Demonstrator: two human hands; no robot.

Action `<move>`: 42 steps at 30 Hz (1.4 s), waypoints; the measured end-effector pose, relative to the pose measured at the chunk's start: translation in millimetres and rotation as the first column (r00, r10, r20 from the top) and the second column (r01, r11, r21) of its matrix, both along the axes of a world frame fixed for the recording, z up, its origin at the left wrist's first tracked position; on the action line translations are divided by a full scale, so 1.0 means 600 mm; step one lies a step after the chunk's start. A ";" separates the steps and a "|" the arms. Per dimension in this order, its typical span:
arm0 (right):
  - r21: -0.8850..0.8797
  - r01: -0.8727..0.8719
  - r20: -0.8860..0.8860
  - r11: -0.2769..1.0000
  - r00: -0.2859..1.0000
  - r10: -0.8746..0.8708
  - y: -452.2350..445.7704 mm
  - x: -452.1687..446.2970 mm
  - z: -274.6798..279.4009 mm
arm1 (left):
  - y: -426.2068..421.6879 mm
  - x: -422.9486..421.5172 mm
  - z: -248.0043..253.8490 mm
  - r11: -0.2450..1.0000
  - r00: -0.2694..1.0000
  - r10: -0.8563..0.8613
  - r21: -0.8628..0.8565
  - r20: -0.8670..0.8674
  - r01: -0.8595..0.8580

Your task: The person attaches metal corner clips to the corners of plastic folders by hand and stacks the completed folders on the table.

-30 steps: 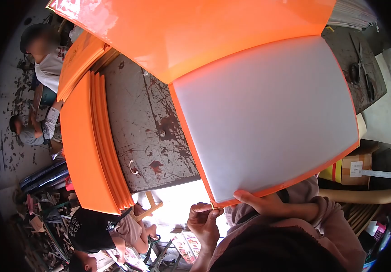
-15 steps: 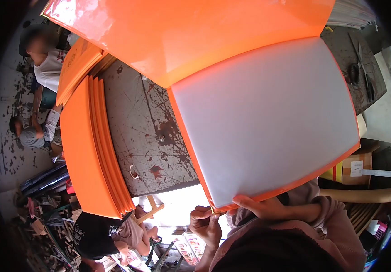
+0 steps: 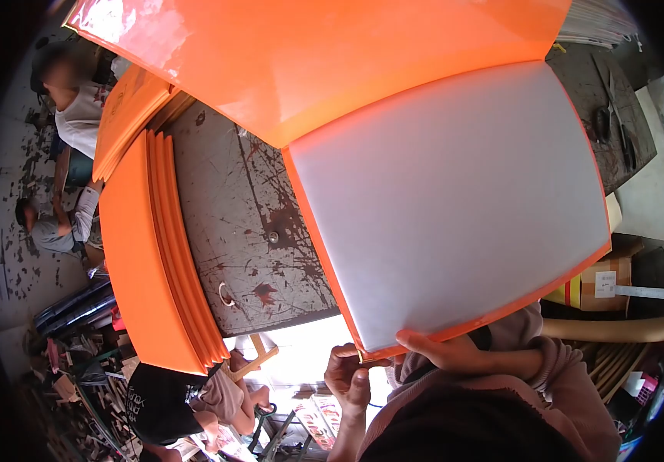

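Note:
An orange folder (image 3: 363, 69) lies open, its glossy cover raised at the far side and a stack of whitish, translucent sheets (image 3: 455, 200) on the near half. My left hand (image 3: 347, 379) is closed in a pinch at the folder's near left corner, where a small gold-coloured corner piece (image 3: 361, 356) shows. Along the near edge, my right hand (image 3: 449, 353) grips the folder, thumb on top of the sheets and the other fingers hidden underneath.
Several orange folders (image 3: 143, 262) are stacked on the left of the scratched grey table (image 3: 247, 223), with more orange covers (image 3: 128, 115) behind. Scissors (image 3: 601, 123) and a long blade-like tool (image 3: 617, 108) lie at the right. Other people sit on the left; a cardboard box (image 3: 605, 285) stands right.
My left thumb and fingers have shifted slightly at the corner, with the thumb now lower. The folder and my right hand stay nearly in place.

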State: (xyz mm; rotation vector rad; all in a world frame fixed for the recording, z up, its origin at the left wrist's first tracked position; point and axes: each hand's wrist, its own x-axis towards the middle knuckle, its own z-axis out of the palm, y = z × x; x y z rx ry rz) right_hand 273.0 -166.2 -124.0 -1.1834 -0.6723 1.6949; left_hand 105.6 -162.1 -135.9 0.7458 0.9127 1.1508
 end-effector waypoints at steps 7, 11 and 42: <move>-0.142 -0.100 -0.127 0.985 0.989 0.082 0.003 0.005 0.014 | 0.000 -0.006 0.000 1.000 0.984 0.004 0.000 -0.179 -0.004; -0.038 0.037 -0.090 0.999 0.995 -0.041 -0.004 -0.006 -0.002 | 0.003 0.009 0.019 0.998 0.982 0.030 -0.044 -0.188 -0.039; 0.003 0.628 0.048 0.778 0.777 -0.628 -0.080 0.147 -0.038 | 0.022 0.002 -0.043 0.835 0.916 0.211 0.550 -0.341 0.012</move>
